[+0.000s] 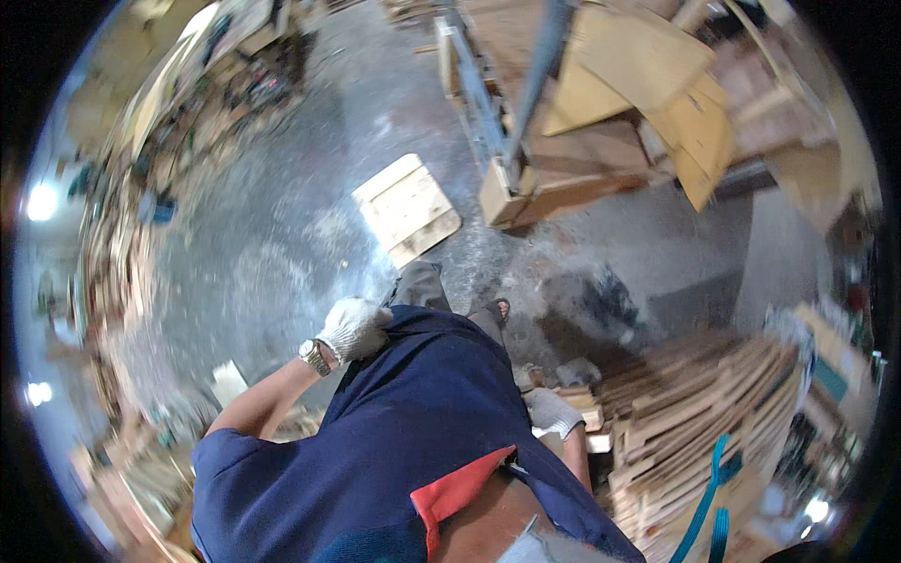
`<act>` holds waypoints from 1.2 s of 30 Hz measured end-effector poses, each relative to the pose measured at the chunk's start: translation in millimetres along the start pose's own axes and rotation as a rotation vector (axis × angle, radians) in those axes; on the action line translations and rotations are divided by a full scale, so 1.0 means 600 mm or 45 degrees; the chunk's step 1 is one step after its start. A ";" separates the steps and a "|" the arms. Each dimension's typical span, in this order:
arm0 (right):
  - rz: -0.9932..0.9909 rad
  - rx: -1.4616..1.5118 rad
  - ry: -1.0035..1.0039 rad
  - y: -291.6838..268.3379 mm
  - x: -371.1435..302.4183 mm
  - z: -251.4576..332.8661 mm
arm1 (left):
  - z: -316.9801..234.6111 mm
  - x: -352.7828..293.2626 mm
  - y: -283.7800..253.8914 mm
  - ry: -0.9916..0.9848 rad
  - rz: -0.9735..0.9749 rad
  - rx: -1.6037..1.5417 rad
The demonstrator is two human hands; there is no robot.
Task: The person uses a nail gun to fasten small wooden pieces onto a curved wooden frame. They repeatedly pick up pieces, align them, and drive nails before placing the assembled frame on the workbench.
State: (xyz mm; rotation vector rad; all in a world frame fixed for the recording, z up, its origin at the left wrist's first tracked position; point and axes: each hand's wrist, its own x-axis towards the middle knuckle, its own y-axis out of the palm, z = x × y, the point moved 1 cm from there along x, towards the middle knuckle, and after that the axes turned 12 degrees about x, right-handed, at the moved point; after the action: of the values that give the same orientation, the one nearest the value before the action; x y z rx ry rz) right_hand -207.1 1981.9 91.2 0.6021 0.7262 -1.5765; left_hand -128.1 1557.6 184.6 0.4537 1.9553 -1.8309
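My left hand (354,328), in a white knitted glove with a metal watch (315,357) at its wrist, is curled closed against the front hem of my navy shirt (432,403). Whether any cloth is caught in its fingers is hidden. Low at my right side is my right hand (556,413), also gloved, beside a few short light wood pieces (589,409). My body and the blur hide its fingers. Ahead of my feet, a pale wooden panel (408,208) with rounded corners lies flat on the grey floor (272,225).
Ahead right stands a wooden bench (587,164) with blue-grey metal parts (479,94) and yellowish sheets (648,66) on it. A large stack of thin curved wood strips (704,403) lies to my right. Wood pieces and clutter (225,89) line the left side, near a blue container (157,207).
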 end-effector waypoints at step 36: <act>0.130 -0.767 0.139 0.229 0.950 0.567 | 0.725 -0.493 0.336 -1.357 -1.282 -1.196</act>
State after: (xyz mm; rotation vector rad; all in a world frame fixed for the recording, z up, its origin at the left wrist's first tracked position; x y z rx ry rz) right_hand -134.7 1340.8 -117.0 0.2711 1.1729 -1.1523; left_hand 263.3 1154.3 143.8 -1.6444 1.9103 -0.8315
